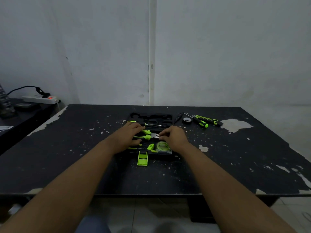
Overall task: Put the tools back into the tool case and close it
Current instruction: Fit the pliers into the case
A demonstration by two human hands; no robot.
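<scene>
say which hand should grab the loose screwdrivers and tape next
Right, probably. The screwdrivers and tape roll lie right of the tool case, nearer the right hand; the left hand, on the pliers, would have to cross the case.

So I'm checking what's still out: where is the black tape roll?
In the head view, the black tape roll lies on the table, right of the open tool case, just left of the green-handled tools.

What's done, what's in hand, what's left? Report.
Done: tape measure and a screwdriver lie in the case. In hand: left hand and right hand hold the pliers over it. Left: tape roll and green-handled tools lie on the table; case open.
</scene>
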